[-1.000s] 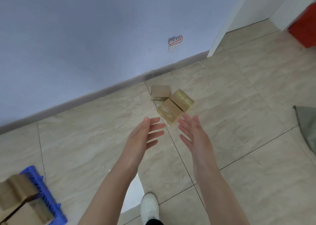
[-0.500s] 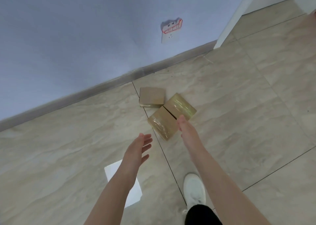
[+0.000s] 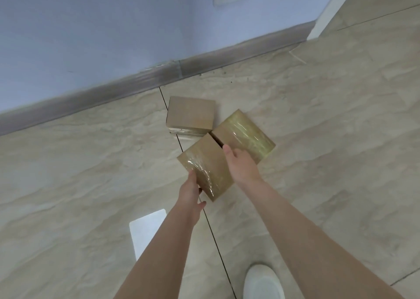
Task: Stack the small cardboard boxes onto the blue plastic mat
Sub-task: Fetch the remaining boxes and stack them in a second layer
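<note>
Currently seeing three boxes on the floor point(image 3: 91, 185) near the skirting point(image 3: 113, 92): plain box point(image 3: 191, 114) closest to it, then far box point(image 3: 247, 135) and near box point(image 3: 204, 164), both tape-wrapped, side by side with a thin gap, turned diagonal to the tile joint. Noting left hand point(image 3: 189, 192) at near box's lower-left edge: fingers point(image 3: 192, 178) fairly straight, pressed along that edge, thumb splayed just beside the bottom corner, not wrapped round. Noting right hand point(image 3: 243, 164) over the opposite edge, back up, thumb tip at the gap between the taped boxes; other fingers hidden past the edge, so can't tell grasp from plain contact. Placing near box squarely between both hands; can't tell if lifted. Also spotting white shoe point(image 3: 263, 282) bottom right.
</note>
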